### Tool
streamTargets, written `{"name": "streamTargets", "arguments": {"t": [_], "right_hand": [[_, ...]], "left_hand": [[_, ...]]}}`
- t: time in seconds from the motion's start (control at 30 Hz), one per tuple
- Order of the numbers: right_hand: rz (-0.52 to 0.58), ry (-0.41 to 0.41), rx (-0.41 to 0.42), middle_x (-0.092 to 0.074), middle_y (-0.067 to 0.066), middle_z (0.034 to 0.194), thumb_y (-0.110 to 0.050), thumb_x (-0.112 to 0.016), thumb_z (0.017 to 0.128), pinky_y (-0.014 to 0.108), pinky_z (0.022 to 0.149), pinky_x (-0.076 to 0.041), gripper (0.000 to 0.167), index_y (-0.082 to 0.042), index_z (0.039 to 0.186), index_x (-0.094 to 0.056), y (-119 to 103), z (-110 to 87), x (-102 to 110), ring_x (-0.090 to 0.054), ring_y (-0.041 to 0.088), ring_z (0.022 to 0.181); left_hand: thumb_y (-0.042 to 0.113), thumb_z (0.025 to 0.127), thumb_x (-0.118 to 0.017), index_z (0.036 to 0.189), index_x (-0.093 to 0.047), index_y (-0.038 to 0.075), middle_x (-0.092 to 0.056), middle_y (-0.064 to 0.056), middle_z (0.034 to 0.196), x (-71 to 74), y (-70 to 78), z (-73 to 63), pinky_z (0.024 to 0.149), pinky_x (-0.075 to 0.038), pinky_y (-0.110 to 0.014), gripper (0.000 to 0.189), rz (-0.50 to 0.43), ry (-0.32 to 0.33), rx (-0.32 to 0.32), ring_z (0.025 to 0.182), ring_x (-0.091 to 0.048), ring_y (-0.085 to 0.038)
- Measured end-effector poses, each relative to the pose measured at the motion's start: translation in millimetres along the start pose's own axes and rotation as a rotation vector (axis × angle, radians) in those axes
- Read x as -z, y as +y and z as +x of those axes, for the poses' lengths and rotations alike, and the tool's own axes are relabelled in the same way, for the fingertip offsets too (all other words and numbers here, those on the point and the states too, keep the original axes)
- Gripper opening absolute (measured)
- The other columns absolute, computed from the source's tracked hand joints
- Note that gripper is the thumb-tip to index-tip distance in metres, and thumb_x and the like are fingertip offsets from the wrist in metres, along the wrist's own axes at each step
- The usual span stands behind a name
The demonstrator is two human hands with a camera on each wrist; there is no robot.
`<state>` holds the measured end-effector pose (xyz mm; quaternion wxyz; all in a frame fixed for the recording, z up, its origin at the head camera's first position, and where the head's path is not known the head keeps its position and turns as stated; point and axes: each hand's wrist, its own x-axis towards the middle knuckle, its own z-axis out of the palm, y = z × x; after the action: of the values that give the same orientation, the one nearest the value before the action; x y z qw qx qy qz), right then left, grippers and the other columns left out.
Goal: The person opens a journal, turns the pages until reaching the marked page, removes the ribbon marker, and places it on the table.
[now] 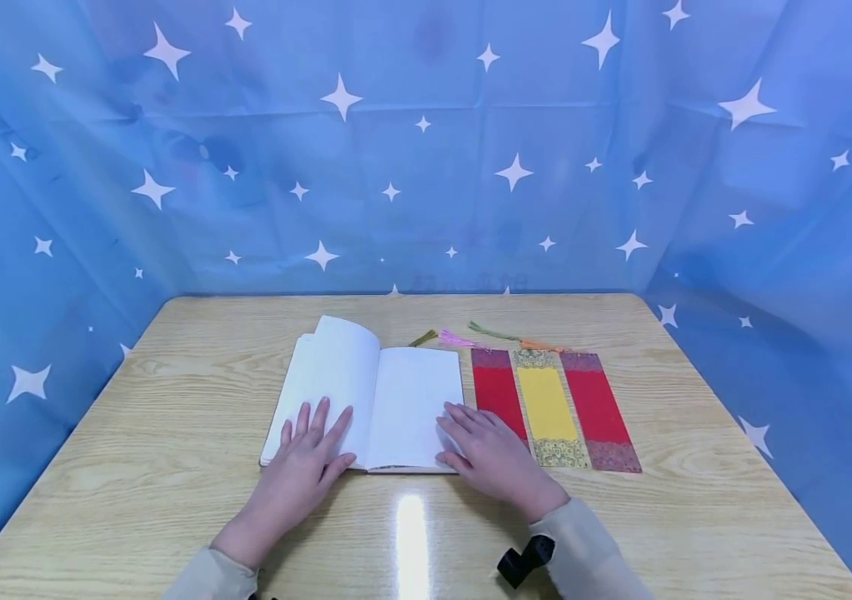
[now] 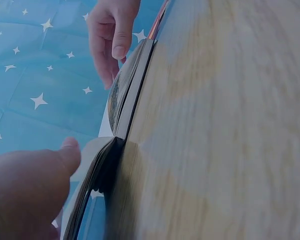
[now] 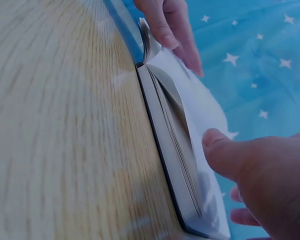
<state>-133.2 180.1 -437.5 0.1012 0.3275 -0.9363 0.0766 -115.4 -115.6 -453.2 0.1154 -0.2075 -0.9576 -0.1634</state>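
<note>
An open notebook (image 1: 417,400) with blank white pages lies on the table, and some of its left-hand leaves bow upward at the top. My left hand (image 1: 304,462) rests spread over the lower part of the left page, its fingers straight. On the opposite side, my right hand (image 1: 497,458) has its fingertips at the right page's outer edge, fingers loosely extended. In the right wrist view, several leaves (image 3: 172,95) of the right half stand slightly apart at the bottom edge. An olive tassel (image 1: 423,337) pokes out above the notebook's top edge.
Right of the notebook lie a red bookmark (image 1: 498,392), partly under my right hand, a yellow bookmark (image 1: 548,404) and another red bookmark (image 1: 602,404). Pink (image 1: 459,339), green (image 1: 493,332) and orange tassels (image 1: 542,345) extend above them. A starry blue curtain (image 1: 426,208) surrounds the wooden table (image 1: 133,467).
</note>
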Motion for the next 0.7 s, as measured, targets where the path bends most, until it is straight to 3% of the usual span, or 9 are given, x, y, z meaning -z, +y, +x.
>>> {"name": "streamTargets", "arguments": {"t": [0.4, 0.7], "right_hand": [[0.04, -0.141, -0.097, -0.035, 0.015, 0.146, -0.06, -0.051, 0.086, 0.049, 0.103, -0.031, 0.08, -0.001, 0.139, -0.041, -0.1, -2.7, -1.8, -0.031, 0.032, 0.134], [0.065, -0.176, -0.094, -0.033, 0.017, 0.146, -0.059, -0.052, 0.086, 0.051, 0.103, -0.03, 0.082, 0.001, 0.14, -0.038, -0.9, -2.5, -2.6, -0.028, 0.033, 0.134]], "left_hand": [[0.045, 0.093, -0.051, 0.144, -0.036, 0.014, -0.024, -0.028, 0.145, -5.9, -2.2, -3.9, 0.098, -0.022, -0.067, 0.062, -0.006, -0.064, 0.014, 0.131, -0.02, -0.049], [0.044, 0.092, -0.053, 0.14, -0.04, 0.005, -0.029, -0.027, 0.143, -6.4, -4.8, -5.1, 0.1, -0.024, -0.064, 0.064, -0.014, -0.065, 0.001, 0.131, -0.024, -0.046]]}}
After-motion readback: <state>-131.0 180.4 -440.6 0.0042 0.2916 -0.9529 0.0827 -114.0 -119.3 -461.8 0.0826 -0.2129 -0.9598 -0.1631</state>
